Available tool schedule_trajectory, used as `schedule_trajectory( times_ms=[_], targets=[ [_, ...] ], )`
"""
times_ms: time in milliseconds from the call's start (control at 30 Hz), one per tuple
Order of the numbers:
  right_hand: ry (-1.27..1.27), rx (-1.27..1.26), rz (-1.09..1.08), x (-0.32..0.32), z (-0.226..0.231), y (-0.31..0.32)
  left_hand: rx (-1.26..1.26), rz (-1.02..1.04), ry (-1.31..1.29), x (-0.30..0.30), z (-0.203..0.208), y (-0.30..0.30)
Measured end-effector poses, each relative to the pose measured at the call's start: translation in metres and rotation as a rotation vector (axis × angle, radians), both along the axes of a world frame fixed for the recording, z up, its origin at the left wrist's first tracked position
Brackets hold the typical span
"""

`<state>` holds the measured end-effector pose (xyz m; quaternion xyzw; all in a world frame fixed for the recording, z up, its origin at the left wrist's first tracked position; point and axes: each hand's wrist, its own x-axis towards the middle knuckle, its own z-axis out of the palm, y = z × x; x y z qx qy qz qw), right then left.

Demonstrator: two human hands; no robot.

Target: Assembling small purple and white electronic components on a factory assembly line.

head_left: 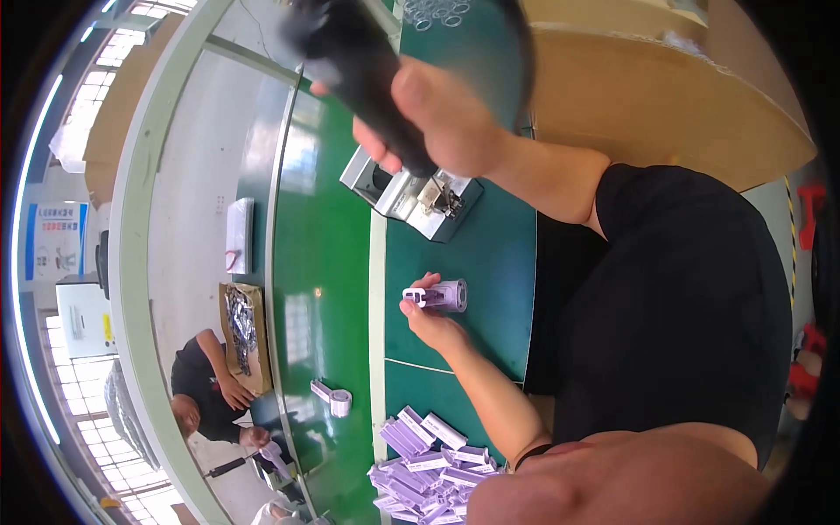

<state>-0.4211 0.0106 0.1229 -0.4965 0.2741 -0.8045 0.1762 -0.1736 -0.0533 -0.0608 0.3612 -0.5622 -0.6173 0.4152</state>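
My right hand (pixel 455 118) is closed around a black electric screwdriver (pixel 376 79), blurred at its upper end. Its thin bit points down at a small white and black screw feeder (pixel 429 206) on the green bench. My left hand (pixel 433 324) grips a lilac plastic housing (pixel 448 296) with a rounded, open end. The housing is held just above the bench, beside the feeder. A pile of lilac plastic parts (pixel 429 472) lies on the bench near my left forearm.
A glossy green conveyor (pixel 324 289) runs past the bench, with a lilac part (pixel 332 398) on it. Across it, a co-worker (pixel 210 376) handles a lilac part beside a carton (pixel 254 341) of small pieces. A large cardboard box (pixel 647 105) and clear rings (pixel 436 12) are near my right arm.
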Motion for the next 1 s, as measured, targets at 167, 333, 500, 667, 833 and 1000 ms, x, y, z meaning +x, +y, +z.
schedule_trajectory(
  times_ms=[167, 333, 500, 667, 833, 1000],
  targets=[
    [0.164, 0.12, -0.016, 0.018, -0.021, -0.011, 0.008, 0.004, -0.024, 0.001, 0.002, -0.001],
    [0.167, 0.132, 0.158, 0.023, -0.034, -0.007, -0.03, -0.035, 0.0, 0.0, 0.003, 0.001],
    [0.143, 0.26, 0.146, 0.037, -0.015, 0.0, -0.012, -0.023, -0.006, 0.001, 0.002, -0.003],
    [-0.022, 0.209, 0.222, 0.051, 0.008, -0.007, -0.001, -0.02, -0.002, -0.002, 0.002, -0.004],
    [-0.187, 0.116, 0.347, 0.075, 0.044, -0.01, -0.013, -0.016, -0.014, -0.001, -0.002, -0.009],
    [-0.138, 0.068, 0.352, 0.089, 0.053, -0.025, 0.013, -0.001, -0.056, -0.001, 0.001, -0.005]
  ],
)
